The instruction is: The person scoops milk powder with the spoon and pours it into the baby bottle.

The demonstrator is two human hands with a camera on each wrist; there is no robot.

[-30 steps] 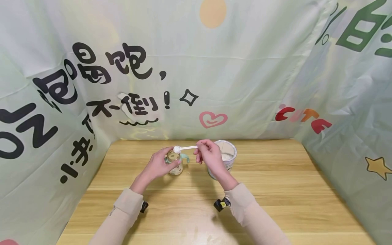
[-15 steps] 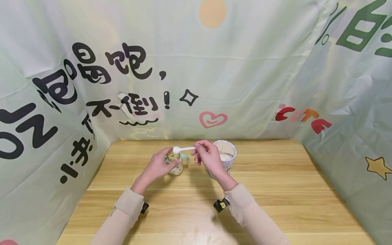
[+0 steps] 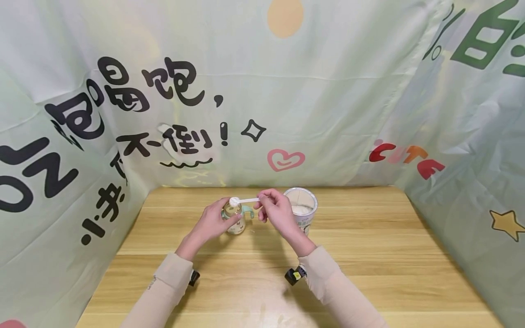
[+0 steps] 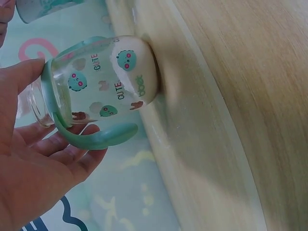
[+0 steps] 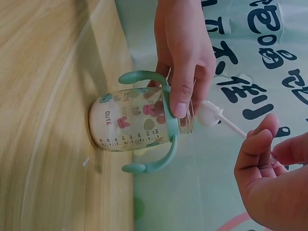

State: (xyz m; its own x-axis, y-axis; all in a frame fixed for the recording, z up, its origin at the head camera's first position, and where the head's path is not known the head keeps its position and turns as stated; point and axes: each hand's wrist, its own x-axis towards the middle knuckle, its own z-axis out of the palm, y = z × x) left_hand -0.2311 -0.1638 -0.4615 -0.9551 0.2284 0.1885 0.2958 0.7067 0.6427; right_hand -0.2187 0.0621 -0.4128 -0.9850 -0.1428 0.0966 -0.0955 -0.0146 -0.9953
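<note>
A clear baby bottle (image 3: 235,226) with a mint collar and two handles stands upright on the table, its mouth uncovered. Pale powder lies in its bottom, as the left wrist view shows of the bottle (image 4: 139,72). My left hand (image 3: 210,222) grips it round the collar, thumb and fingers on opposite sides. Between thumb and fingers, my right hand (image 3: 279,212) pinches the handle of a white measuring scoop (image 3: 248,200). Heaped white powder fills the scoop's bowl (image 5: 208,114), which is held just at the bottle's mouth. Whether they touch cannot be told.
An uncovered can of powder (image 3: 305,221) stands behind and right of my right hand, partly hidden by it. Printed fabric (image 3: 336,114) walls in the wooden table (image 3: 369,255) at the back and sides. A small white speck (image 5: 86,162) lies near the bottle.
My right hand has moved slightly left, bringing the scoop further over the bottle's mouth. The left hand and the bottle have stayed in place.
</note>
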